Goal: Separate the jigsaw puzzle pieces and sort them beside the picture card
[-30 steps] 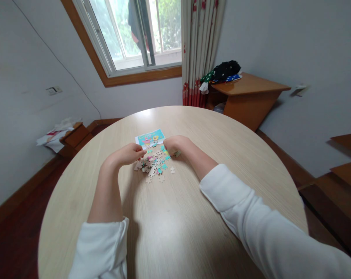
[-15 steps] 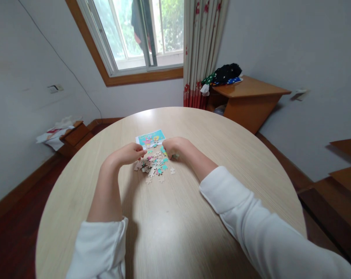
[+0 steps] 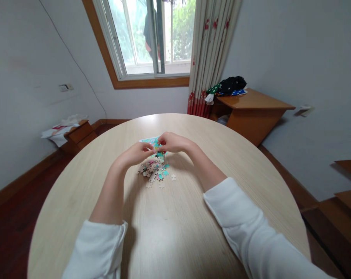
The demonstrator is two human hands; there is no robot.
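Evidently, close work is being done over small pieces: the left hand (image 3: 137,152) and right hand (image 3: 174,142) are held almost fingertip to fingertip, digits bent as for a pinch. Whether a piece is grasped in either grip cannot be told — a yellowish-green patch (image 3: 156,148) shows between them, its outline lost. Just on the near side of the grip, a heap of puzzle pieces (image 3: 153,169) is spread on the round tabletop (image 3: 175,217); some teal pieces (image 3: 160,154) are seen right below the grip, and one pale piece (image 3: 173,177) is set apart, nearer and to the right. Risk, as judged: light pieces could be knocked out of line by a brushing fingertip, or the heap scattered by a lowered left wrist; a tab could be bent if pressed askew. Poorly seen: the picture sheet (image 3: 146,140) beyond the grip, partly covered by the hands; fingertip undersides — hidden; overlapped pieces, not countable; both sleeves (image 3: 97,244), cut off at the lower edge.
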